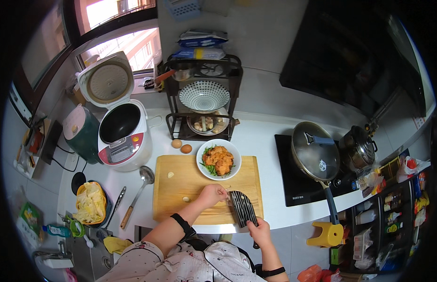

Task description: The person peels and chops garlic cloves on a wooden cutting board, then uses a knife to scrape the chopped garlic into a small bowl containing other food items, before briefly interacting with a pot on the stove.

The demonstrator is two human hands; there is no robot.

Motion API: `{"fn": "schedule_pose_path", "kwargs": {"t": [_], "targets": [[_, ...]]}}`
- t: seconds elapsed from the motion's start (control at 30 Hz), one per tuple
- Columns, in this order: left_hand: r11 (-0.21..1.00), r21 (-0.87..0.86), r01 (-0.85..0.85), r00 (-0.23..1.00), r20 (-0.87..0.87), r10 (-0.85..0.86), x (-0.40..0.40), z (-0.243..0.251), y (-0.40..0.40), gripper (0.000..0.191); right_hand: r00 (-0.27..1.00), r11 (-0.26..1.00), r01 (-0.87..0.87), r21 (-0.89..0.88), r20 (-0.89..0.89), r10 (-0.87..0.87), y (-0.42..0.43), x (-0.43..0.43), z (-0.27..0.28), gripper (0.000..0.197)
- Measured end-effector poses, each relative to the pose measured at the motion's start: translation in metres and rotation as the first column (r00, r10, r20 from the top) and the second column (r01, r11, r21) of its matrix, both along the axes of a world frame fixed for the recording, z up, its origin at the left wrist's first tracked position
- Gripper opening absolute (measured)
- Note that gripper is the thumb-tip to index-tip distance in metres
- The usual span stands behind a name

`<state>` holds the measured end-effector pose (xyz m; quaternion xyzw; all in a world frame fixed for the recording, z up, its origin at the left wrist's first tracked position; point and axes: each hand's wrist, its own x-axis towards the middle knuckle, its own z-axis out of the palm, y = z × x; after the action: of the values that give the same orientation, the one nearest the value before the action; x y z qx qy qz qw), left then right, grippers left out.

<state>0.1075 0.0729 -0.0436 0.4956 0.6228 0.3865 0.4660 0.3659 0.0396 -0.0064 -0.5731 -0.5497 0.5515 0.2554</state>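
Observation:
My right hand (259,231) grips the handle of a kitchen cleaver (243,208), whose dark striped blade is over the right side of a wooden cutting board (176,208). A small pale piece shows on the blade. Beside its far left corner, the thumb and fingers of my left hand (212,195) are pinched together; what they may hold is too small to make out. Pale garlic cloves lie on the board, one (186,199) near my left wrist and another (170,174) farther back. At the board's far edge rests a white bowl (201,171) of orange-coated food over chopped greens.
Two eggs (181,146) sit behind the board. Leftward are a ladle (147,174), a basket of cabbage leaves (90,202), an open rice cooker (142,141) and a sink (91,261). A lidded pan (315,151) stands on the cooktop (287,190) at right; a dish rack (236,88) is behind.

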Motion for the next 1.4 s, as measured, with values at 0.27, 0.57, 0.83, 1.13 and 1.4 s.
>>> {"fn": "schedule_pose_path", "kwargs": {"t": [0.27,0.57,0.83,1.13,1.4], "targets": [[0.956,-0.267,-0.123,0.969,0.176,0.174,0.031,0.004,0.017,0.013,0.996,0.999,-0.044,-0.008,-0.077,0.043,0.021,0.026,-0.015,0.017],[0.965,-0.159,-0.207,0.959,-0.230,0.168,0.045,0.004,0.009,0.009,0.993,0.999,-0.030,-0.019,-0.119,0.027,0.043,0.044,-0.006,0.015],[0.958,0.015,-0.285,0.951,-0.118,0.285,0.005,-0.005,-0.021,0.018,0.989,0.995,-0.102,0.011,-0.102,0.103,0.048,0.033,-0.006,0.014],[0.925,0.249,-0.286,0.780,-0.501,0.376,-0.091,0.007,-0.111,0.019,0.824,0.843,-0.504,0.189,0.398,0.403,0.022,-0.039,0.020,0.020],[0.866,0.469,-0.174,0.774,-0.479,0.415,-0.080,-0.024,-0.116,0.013,0.713,0.679,-0.653,0.336,0.575,0.401,-0.006,-0.126,0.022,0.026]]}}
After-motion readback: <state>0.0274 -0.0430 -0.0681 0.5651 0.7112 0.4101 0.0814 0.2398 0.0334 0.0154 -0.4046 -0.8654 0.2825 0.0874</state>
